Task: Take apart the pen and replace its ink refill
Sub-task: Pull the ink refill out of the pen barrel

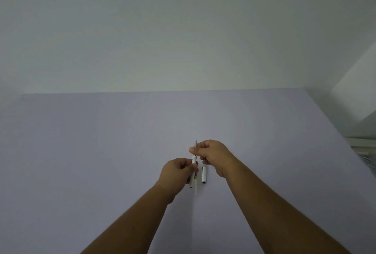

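A white pen (194, 161) is held upright above the lilac table (101, 152), its tip pointing away from me. My left hand (179, 170) grips the white barrel around its middle. My right hand (213, 155) pinches the grey tip section at the pen's far end. The white pen cap (204, 174) lies on the table just right of the pen, under my right wrist. A thin pale refill (196, 188) with a yellow band lies on the table beside the barrel's lower end, partly hidden by the pen.
The table's far edge meets a plain white wall (183, 30). Its right edge (335, 127) runs diagonally, with white furniture (362, 148) beyond it.
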A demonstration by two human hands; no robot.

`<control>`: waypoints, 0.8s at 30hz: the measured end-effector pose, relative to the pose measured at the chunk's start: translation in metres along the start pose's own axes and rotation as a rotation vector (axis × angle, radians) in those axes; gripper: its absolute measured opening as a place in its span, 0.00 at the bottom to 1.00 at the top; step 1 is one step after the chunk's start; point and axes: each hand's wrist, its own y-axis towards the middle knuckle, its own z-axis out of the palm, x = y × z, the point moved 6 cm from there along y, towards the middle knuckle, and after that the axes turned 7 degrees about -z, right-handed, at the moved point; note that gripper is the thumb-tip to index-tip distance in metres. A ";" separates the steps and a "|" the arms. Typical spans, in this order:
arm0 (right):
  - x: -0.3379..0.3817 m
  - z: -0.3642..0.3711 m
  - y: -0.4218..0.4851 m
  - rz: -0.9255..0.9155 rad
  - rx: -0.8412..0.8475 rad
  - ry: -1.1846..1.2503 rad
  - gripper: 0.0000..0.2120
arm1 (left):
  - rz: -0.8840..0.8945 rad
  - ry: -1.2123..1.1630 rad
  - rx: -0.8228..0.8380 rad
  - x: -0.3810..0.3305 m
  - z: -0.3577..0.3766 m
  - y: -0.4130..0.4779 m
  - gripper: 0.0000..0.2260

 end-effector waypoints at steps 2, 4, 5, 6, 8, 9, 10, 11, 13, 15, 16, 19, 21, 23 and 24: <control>0.000 0.001 -0.001 -0.008 0.006 -0.006 0.03 | -0.004 -0.001 0.002 0.001 0.001 0.000 0.08; 0.001 0.002 -0.001 -0.014 0.037 0.024 0.05 | -0.007 -0.008 -0.004 0.002 0.001 0.001 0.08; 0.002 0.002 -0.001 -0.012 0.047 0.045 0.07 | -0.006 -0.010 -0.007 0.002 0.001 0.002 0.08; 0.002 0.002 -0.002 -0.009 0.053 0.061 0.07 | -0.004 -0.011 -0.010 0.001 0.001 0.002 0.08; 0.001 0.003 -0.004 0.006 0.046 0.070 0.06 | 0.000 -0.011 -0.013 0.001 0.002 0.002 0.08; 0.000 0.002 -0.004 0.010 0.029 0.047 0.08 | 0.001 -0.011 -0.012 0.001 0.003 0.002 0.08; 0.000 0.000 -0.005 0.008 0.006 0.016 0.09 | 0.001 -0.011 -0.009 0.002 0.003 0.002 0.08; -0.001 -0.002 -0.005 0.002 -0.014 -0.006 0.09 | 0.000 -0.010 -0.005 0.003 0.004 0.002 0.08; 0.000 -0.003 -0.005 -0.009 -0.007 0.008 0.05 | 0.002 -0.013 -0.003 0.004 0.004 0.003 0.08; 0.002 -0.002 -0.006 -0.007 0.026 0.035 0.03 | 0.001 -0.018 -0.009 0.005 0.004 0.004 0.08; 0.003 -0.002 -0.007 -0.002 0.036 0.031 0.03 | 0.000 -0.016 -0.011 0.005 0.004 0.005 0.08; 0.003 -0.004 -0.008 -0.009 0.019 -0.013 0.06 | 0.002 -0.014 -0.001 0.006 0.006 0.006 0.08; 0.008 -0.006 -0.007 -0.061 -0.021 0.030 0.03 | 0.009 -0.023 0.001 0.006 0.007 0.005 0.07; 0.018 -0.013 -0.004 -0.131 -0.107 0.174 0.06 | 0.019 -0.029 0.005 0.006 0.008 0.005 0.06; 0.024 -0.019 -0.002 -0.159 -0.165 0.262 0.07 | 0.015 -0.028 0.009 0.007 0.008 0.006 0.06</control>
